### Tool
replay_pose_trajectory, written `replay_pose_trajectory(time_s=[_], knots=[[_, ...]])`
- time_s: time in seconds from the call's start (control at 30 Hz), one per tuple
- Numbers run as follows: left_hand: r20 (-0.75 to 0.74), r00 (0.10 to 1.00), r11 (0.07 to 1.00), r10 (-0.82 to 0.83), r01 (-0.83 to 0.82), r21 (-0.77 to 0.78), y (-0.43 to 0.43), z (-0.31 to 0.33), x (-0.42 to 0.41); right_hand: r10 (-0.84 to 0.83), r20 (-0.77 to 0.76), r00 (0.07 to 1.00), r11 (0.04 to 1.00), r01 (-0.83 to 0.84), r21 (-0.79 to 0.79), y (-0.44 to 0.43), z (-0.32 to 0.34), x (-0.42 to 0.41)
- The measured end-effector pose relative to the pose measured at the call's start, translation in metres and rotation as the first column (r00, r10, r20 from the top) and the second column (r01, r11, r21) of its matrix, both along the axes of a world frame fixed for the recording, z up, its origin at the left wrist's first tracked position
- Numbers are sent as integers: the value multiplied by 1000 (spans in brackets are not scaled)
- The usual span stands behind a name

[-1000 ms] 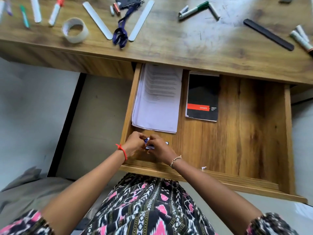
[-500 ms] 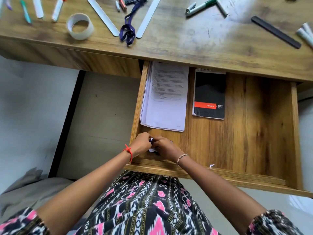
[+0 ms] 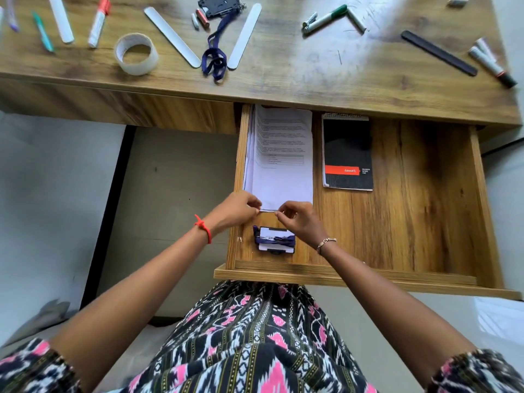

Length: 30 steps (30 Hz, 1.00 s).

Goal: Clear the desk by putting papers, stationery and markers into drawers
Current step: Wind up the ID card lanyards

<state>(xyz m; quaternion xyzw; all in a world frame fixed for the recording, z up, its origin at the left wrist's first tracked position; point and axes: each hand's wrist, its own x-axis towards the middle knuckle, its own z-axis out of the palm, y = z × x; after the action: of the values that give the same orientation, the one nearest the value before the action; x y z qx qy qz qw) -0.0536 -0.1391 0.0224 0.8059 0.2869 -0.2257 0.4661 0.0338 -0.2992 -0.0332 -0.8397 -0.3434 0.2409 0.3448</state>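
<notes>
Desk (image 3: 283, 80) hides papers' (image 3: 283, 143) top; left hand's (image 3: 239, 208) and right hand's (image 3: 302, 222) grips unclear.

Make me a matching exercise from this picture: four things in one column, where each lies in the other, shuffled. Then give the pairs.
Things:
1. tape roll
2. spiral pad
3. lanyard-wrapped badge
4. black strip

Places:
A. drawer, near its front wall
B. desktop, right end
C. desktop, left part
D. drawer, toward the back

Pairs: 1-C, 2-D, 3-A, 4-B
</notes>
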Motion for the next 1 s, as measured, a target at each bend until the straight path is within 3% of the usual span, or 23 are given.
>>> replay_pose_trajectory(time_s=[0.23, 0.4, 0.77, 1.0], knots=[[169, 957, 972, 237, -235, -27, 13, 18, -6, 10, 91, 996, 999, -13, 36, 19, 29, 16], [275, 908, 941, 315, -336, 31, 19, 35, -12, 0, 137, 991, 995, -14, 101, 37, 52, 22], [429, 855, 935, 293, -351, 60, 49, 68, -17, 49, 243, 969, 977, -97, 189, 90, 93, 8], [460, 855, 953, 240, -298, 57, 108, 80, -16, -56, 255, 965, 974, -4, 227, 138, 103, 4]])
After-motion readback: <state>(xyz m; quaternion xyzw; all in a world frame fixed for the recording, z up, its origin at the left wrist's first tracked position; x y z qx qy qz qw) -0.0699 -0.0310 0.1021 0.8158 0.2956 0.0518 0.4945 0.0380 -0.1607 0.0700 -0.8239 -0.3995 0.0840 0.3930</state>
